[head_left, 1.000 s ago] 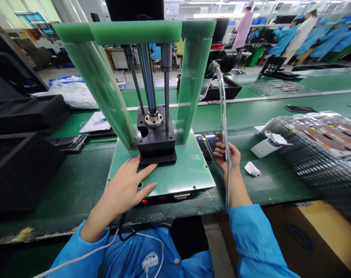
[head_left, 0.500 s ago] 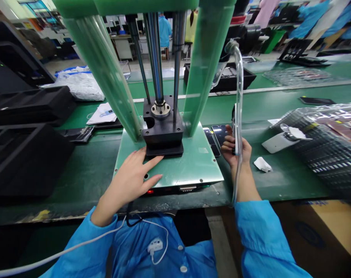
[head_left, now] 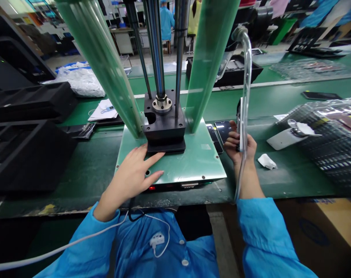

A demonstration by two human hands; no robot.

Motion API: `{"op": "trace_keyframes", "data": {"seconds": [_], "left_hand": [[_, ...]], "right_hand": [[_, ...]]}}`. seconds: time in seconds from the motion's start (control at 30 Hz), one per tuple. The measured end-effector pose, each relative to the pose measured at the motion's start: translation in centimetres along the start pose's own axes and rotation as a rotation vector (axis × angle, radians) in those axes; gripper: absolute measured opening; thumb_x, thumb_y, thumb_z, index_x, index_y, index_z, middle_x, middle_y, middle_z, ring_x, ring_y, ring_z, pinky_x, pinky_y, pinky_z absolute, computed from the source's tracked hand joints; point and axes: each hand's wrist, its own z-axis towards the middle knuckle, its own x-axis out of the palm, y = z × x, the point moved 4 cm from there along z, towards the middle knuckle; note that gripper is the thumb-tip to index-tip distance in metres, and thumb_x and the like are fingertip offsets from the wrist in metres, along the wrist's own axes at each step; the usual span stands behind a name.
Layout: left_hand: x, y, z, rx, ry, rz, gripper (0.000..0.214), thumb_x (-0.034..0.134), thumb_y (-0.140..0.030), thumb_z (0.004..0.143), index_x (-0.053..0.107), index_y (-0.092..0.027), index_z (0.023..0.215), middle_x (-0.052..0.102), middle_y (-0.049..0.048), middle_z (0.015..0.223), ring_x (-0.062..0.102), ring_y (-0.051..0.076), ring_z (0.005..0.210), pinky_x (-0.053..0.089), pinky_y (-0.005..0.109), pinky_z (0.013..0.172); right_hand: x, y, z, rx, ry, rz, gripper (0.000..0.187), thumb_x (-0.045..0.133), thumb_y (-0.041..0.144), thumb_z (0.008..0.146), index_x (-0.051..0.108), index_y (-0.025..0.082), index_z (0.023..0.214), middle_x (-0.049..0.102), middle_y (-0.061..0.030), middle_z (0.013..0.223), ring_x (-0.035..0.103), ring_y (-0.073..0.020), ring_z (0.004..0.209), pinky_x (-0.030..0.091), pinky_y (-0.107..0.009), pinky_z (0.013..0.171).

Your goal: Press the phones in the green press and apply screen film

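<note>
A green press fixture stands in front of me, with a flat green base plate, slanted green side posts and steel rods going down into a black block. My left hand lies open and flat on the base plate, its fingertips touching the foot of the black block. My right hand, right of the plate, is closed on a phone held upright on edge. A clear hose hangs in front of that hand. Two more phones lie flat beside the plate.
Black trays are stacked at the left. A stack of clear blister trays sits at the right, with a white device and a crumpled wipe near it. A cardboard box stands below the bench's right edge. People in blue coats work behind.
My view has tilted down and closer to the press. My right hand has lifted the phone from lying near the plate to standing on edge. The left hand has stayed on the plate.
</note>
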Motion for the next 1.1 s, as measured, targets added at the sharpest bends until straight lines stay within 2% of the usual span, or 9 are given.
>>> {"op": "trace_keyframes", "data": {"seconds": [0.27, 0.53, 0.73, 1.1], "left_hand": [[0.01, 0.03, -0.04, 0.0, 0.001, -0.007, 0.052, 0.049, -0.047, 0.097, 0.056, -0.018, 0.139, 0.051, 0.0194, 0.142, 0.046, 0.038, 0.134, 0.042, 0.057, 0.108], [0.03, 0.02, -0.05, -0.008, 0.008, 0.003, 0.052, 0.049, -0.048, 0.097, 0.055, -0.02, 0.14, 0.051, 0.0177, 0.142, 0.045, 0.036, 0.134, 0.042, 0.055, 0.108], [-0.04, -0.01, 0.03, -0.01, 0.008, 0.005, 0.052, 0.048, -0.048, 0.097, 0.056, -0.018, 0.139, 0.052, 0.0188, 0.14, 0.047, 0.037, 0.133, 0.042, 0.056, 0.107], [-0.01, 0.01, -0.04, -0.009, 0.002, 0.011, 0.052, 0.048, -0.048, 0.097, 0.056, -0.018, 0.139, 0.051, 0.0195, 0.141, 0.046, 0.037, 0.133, 0.042, 0.056, 0.107]], "right_hand": [[0.04, -0.29, 0.01, 0.038, -0.001, 0.072, 0.046, 0.07, 0.012, 0.066, 0.06, 0.019, 0.111, 0.045, 0.0083, 0.062, 0.035, -0.0034, 0.043, 0.041, -0.012, 0.04], [0.04, -0.16, 0.0, 0.002, -0.005, 0.015, 0.035, 0.067, 0.013, 0.071, 0.063, 0.025, 0.103, 0.041, 0.0071, 0.061, 0.033, -0.0063, 0.043, 0.036, -0.017, 0.036], [0.17, -0.18, -0.02, 0.008, -0.015, 0.022, 0.037, 0.067, 0.012, 0.069, 0.062, 0.024, 0.103, 0.041, 0.0072, 0.061, 0.03, -0.0051, 0.043, 0.038, -0.015, 0.037], [0.07, -0.28, -0.07, 0.021, -0.028, 0.07, 0.039, 0.069, 0.012, 0.068, 0.063, 0.021, 0.105, 0.043, 0.0068, 0.063, 0.033, -0.0045, 0.044, 0.042, -0.014, 0.039]]}}
